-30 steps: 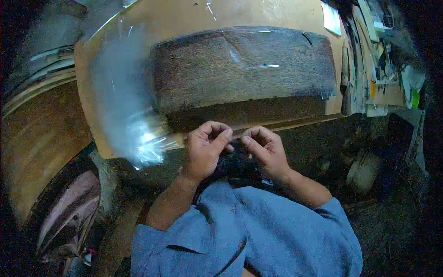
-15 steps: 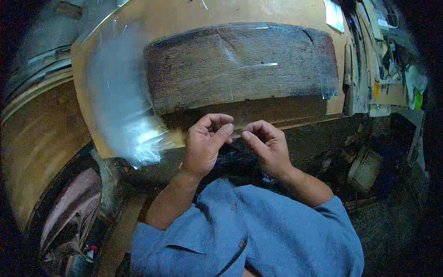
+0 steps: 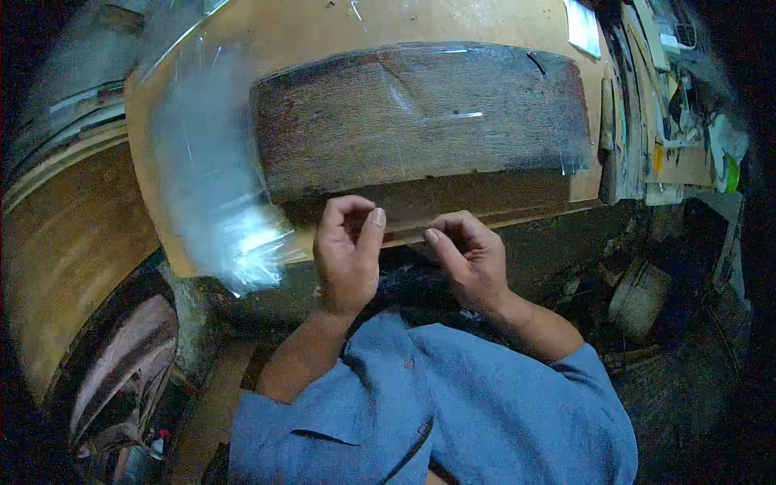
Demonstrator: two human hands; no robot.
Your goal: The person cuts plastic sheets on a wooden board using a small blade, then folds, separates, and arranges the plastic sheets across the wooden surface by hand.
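Observation:
My left hand is raised at the near edge of the wooden board, fingers curled and thumb tip close against the index finger. Facing it across a short gap is my right hand, its thumb and forefinger pinched together. Anything in either pinch is too thin or small to make out. Just beyond both hands lies a dark, rough-textured mat. A stack of clear plastic sheets or bags lies left of the mat, shining at its near end.
The wooden board carries the mat and plastic. Thin clear slivers lie on the mat. At the right edge stand long strips and boards with assorted clutter. Dark objects fill the space below right; a draped cloth is at lower left.
My left hand has moved left, away from the right hand, widening the gap between them. My right hand has barely moved.

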